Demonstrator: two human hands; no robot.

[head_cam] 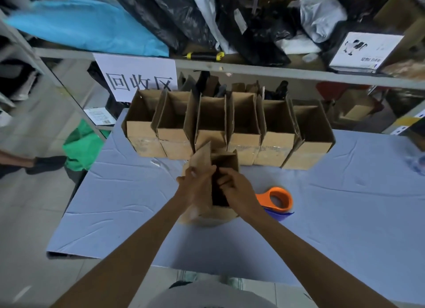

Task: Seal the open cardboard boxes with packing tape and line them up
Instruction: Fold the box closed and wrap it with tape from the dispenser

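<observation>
A small open cardboard box (226, 161) stands on the blue table (345, 215) right in front of me. My left hand (195, 183) grips its left flap, which sticks up. My right hand (236, 190) has its fingers curled over the box's dark opening, on the right edge. Behind it, a row of several open cardboard boxes (230, 128) stands side by side along the table's far edge, flaps upright. An orange tape dispenser (277, 199) lies on the table just right of my right hand.
A metal shelf (253, 69) runs behind the table, loaded with black and blue bags and a white carton (363, 52). A paper sign (138, 77) hangs from it. A green bag (80, 146) sits on the floor at left, near another person's foot (46, 163).
</observation>
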